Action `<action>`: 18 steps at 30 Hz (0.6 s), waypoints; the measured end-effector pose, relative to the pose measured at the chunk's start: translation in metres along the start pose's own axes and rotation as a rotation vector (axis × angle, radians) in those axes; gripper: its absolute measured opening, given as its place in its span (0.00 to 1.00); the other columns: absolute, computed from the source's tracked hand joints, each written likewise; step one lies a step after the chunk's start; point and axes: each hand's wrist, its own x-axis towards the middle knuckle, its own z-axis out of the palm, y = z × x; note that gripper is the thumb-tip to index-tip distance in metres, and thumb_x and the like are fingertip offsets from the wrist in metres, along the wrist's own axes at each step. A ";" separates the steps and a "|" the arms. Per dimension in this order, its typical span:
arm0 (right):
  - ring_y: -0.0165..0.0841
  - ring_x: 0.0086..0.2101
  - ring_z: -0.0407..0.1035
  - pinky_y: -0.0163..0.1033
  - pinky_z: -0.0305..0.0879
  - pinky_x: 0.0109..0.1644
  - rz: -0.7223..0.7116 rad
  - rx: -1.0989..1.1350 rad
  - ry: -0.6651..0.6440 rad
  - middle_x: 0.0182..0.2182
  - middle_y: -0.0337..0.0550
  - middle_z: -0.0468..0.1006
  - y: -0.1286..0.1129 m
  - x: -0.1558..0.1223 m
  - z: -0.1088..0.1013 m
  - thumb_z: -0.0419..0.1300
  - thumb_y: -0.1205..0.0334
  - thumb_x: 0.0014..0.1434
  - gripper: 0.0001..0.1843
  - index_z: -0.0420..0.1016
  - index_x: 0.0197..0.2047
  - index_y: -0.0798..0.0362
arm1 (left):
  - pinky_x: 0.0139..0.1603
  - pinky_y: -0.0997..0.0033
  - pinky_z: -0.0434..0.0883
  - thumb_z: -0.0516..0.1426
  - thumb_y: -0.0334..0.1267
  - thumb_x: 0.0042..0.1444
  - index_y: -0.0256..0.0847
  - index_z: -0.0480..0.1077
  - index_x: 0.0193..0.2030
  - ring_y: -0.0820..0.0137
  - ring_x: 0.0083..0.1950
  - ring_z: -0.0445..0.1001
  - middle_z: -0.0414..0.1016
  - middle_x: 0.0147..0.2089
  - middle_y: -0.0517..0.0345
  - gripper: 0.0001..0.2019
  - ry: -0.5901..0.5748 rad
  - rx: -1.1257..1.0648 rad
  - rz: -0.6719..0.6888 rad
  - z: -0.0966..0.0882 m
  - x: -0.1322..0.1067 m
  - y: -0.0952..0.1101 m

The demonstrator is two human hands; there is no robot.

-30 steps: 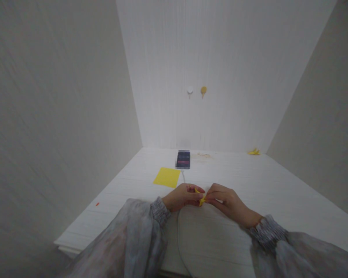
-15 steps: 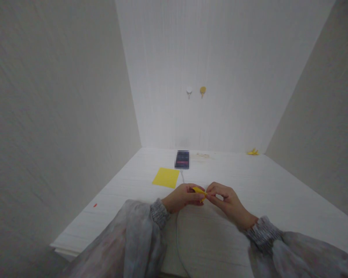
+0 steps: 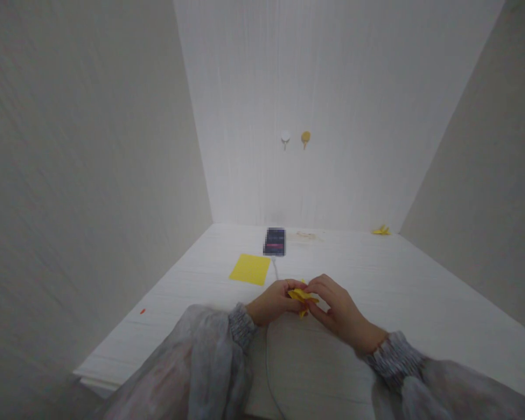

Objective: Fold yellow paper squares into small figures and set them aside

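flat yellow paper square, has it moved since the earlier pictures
No: the flat yellow paper square keeps its place against the white wall hook, lower and slightly left in view.

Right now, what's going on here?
A person's bare left hand and right hand hold a small folded yellow paper piece between them over the white table. A flat square yellow paper sheet lies beyond the left hand, near a dark pixelated rectangular device. A pointed yellow shape sits near the far right corner.
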 end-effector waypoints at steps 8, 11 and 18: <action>0.32 0.35 0.64 0.36 0.64 0.37 0.183 -0.046 -0.139 0.35 0.43 0.67 -0.001 0.001 0.005 0.54 0.72 0.47 0.14 0.65 0.39 0.52 | 0.36 0.73 0.64 0.55 0.25 0.39 0.37 0.62 0.46 0.73 0.36 0.67 0.68 0.38 0.57 0.23 0.043 0.347 0.169 0.004 0.001 -0.003; 0.32 0.35 0.64 0.36 0.64 0.37 0.218 -0.119 -0.169 0.35 0.43 0.67 -0.004 0.003 0.004 0.53 0.70 0.49 0.11 0.65 0.38 0.52 | 0.34 0.74 0.65 0.53 0.23 0.40 0.38 0.56 0.51 0.74 0.35 0.66 0.67 0.40 0.55 0.27 0.136 0.431 0.249 0.009 0.001 -0.006; 0.34 0.34 0.67 0.38 0.66 0.35 0.151 -0.368 -0.211 0.38 0.50 0.70 -0.011 0.010 0.002 0.49 0.71 0.52 0.12 0.66 0.41 0.57 | 0.26 0.77 0.66 0.51 0.24 0.43 0.39 0.50 0.54 0.78 0.26 0.66 0.66 0.36 0.57 0.29 0.096 0.362 0.225 0.018 0.000 -0.004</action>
